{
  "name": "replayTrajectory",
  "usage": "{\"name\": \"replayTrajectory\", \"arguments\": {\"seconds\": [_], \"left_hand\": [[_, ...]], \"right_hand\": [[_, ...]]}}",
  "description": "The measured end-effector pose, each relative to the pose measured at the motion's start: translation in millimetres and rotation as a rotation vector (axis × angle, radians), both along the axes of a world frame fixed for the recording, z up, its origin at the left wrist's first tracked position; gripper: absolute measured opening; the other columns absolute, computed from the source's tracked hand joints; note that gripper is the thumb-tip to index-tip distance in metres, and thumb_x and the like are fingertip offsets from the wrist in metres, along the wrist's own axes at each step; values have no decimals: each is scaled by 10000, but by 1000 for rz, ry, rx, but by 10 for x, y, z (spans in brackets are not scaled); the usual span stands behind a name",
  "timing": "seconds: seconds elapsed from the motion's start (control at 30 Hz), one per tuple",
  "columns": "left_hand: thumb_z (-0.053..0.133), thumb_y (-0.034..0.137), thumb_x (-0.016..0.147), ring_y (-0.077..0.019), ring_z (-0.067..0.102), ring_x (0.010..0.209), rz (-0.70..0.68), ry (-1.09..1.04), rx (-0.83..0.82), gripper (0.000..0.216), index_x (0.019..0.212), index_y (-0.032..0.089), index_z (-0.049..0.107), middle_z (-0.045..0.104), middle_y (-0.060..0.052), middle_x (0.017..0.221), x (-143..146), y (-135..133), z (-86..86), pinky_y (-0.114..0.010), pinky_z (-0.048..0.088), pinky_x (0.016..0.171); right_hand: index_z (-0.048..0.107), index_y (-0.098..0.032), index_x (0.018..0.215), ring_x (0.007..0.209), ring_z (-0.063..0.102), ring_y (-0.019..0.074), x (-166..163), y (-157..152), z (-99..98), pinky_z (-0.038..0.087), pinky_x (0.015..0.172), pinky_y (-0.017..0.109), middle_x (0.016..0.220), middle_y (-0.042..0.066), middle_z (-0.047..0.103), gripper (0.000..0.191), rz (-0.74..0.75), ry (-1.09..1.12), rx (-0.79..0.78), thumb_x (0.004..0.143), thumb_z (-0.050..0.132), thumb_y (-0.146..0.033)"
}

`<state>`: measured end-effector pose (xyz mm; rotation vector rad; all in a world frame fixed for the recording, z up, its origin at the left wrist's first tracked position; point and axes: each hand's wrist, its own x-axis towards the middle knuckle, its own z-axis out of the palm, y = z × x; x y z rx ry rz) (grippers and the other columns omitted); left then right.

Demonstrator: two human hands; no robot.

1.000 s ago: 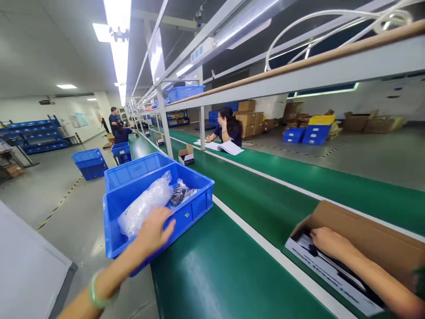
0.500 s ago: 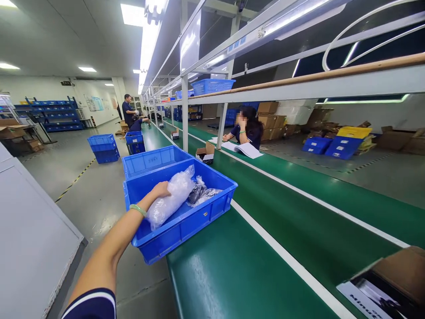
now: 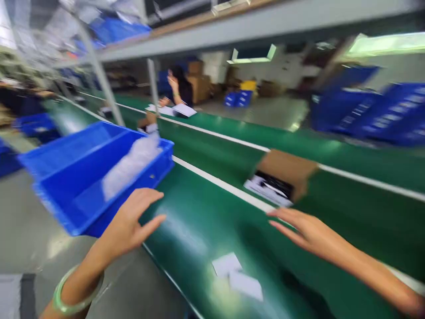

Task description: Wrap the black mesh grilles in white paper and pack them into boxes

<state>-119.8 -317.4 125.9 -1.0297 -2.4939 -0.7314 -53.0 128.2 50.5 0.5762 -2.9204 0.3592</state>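
My left hand (image 3: pixel 137 221), with a pale green bangle on its wrist, is open and holds nothing. It hovers in front of a blue plastic bin (image 3: pixel 76 212), in which a clear plastic-wrapped bundle (image 3: pixel 129 166) lies. Over the green belt, my right hand (image 3: pixel 302 228) reaches in from the right, fingers apart and nothing in them. Just beyond those fingertips sits a brown cardboard box (image 3: pixel 287 170) with a black and white printed side. Two small white cards (image 3: pixel 245 284) lie on the near part of the belt, between and below my hands.
A second blue bin (image 3: pixel 69 146) adjoins the first on its far side. Across the belt a person (image 3: pixel 181 88) sits by open papers (image 3: pixel 184 110). A shelf beam (image 3: pixel 232 33) runs overhead, and stacked blue bins (image 3: pixel 375 113) stand at the back right.
My left hand has let go of the wrapped bundle and come out of the bin. My right hand has come into view. The view has swung right, showing the cards and more of the box.
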Motion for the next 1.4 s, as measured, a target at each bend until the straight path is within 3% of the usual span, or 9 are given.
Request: {"name": "replayTrajectory", "arguments": {"seconds": [0.13,0.3,0.5,0.67,0.8,0.97,1.07,1.3,1.4], "left_hand": [[579,275,876,-241,553,1048,-319,-239,-132,345,1186,129,542,604,-125,1132,519,935,-795,-378,473,910],[526,83,807,-320,482,1140,-286,-570,-547,498,1300,38,472,536,-193,1226,853,1787,-1422,-439,393,989],[395,-29,745,-242,534,939,-197,-587,-577,277,919,129,542,532,-136,1011,703,1938,-1438,-347,413,860],[423,101,772,-155,462,652,-244,-747,-135,132,744,207,349,476,-5,749,607,2077,-1371,-272,374,639],[410,212,835,-129,481,641,-407,-948,172,40,805,195,431,508,-2,759,891,2428,-1241,-241,397,611],[573,216,828,-186,560,954,-717,-805,1,377,1204,204,544,541,-103,1126,1539,2848,-1216,-280,445,813],[500,204,902,-173,568,937,-903,-807,-42,178,1023,186,629,547,-115,1118,1780,2988,-1275,-267,436,829],[550,288,900,-164,560,778,-754,-912,63,154,806,176,601,608,-59,832,1651,3214,-1355,-267,417,730],[613,320,848,-152,544,744,-581,-1002,227,186,753,161,607,603,-50,805,1396,3337,-1414,-255,407,689]], "right_hand": [[618,-146,1174,1018,594,258,567,-59,114,510,887,415,1129,120,615,382,-81,-245,-28,974,382,-370],[636,-203,1120,958,597,244,1249,-147,-45,499,833,371,1071,83,628,248,-184,-339,-139,916,502,-250],[632,-201,1070,965,583,265,1892,47,-438,490,830,399,1071,92,616,209,-438,-308,-158,905,504,-211],[539,-161,1159,972,555,308,2223,167,-846,496,817,453,1092,132,581,328,-761,-177,-184,868,587,-306],[498,-173,1145,997,541,273,2298,100,-1059,467,882,447,1095,118,573,288,-779,-74,-480,880,506,-285],[453,-181,1110,890,562,199,2375,-47,-852,488,828,365,1025,88,579,379,-697,-271,-1124,832,575,-408],[446,-185,1122,867,578,178,2474,28,-623,495,814,330,1009,71,600,396,-474,-449,-1337,832,594,-411],[544,-168,1111,1042,520,339,2856,990,-711,445,885,491,1117,156,577,336,-1115,-6,-284,884,517,-415],[551,-137,1137,968,526,349,2913,1065,-908,473,813,483,1108,183,559,315,-1171,-75,1,874,490,-299]]}}
